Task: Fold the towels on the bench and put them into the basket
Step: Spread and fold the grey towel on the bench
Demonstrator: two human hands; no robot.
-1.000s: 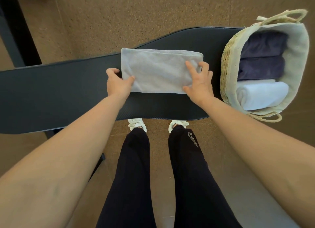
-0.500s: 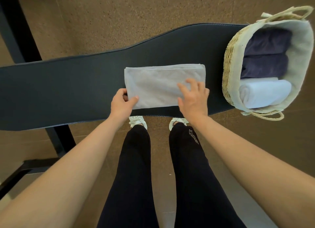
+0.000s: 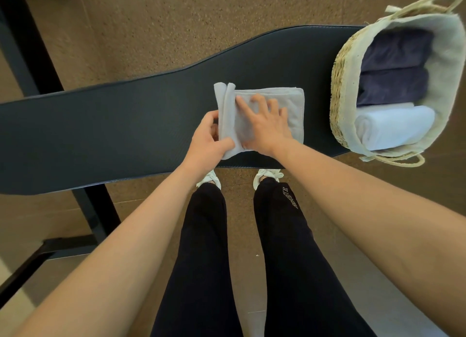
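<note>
A light grey towel (image 3: 292,109), folded into a strip, lies on the dark bench (image 3: 113,125) near its front edge. My left hand (image 3: 208,141) grips the towel's left end, which stands lifted and curled over toward the right. My right hand (image 3: 267,123) lies flat on the towel's middle with spread fingers, pressing it down. To the right stands a woven basket (image 3: 344,67) with a pale lining. It holds two dark purple folded towels (image 3: 396,67) and a white rolled towel (image 3: 393,127).
The bench's black metal legs (image 3: 95,210) run down to the brown floor at the left. My legs and white shoes (image 3: 267,176) stand just under the bench's front edge. The basket fills the bench's right end.
My left hand has lifted the towel's left end and carried it rightward over the middle. My right hand slid left to the towel's centre and pressed flat.
</note>
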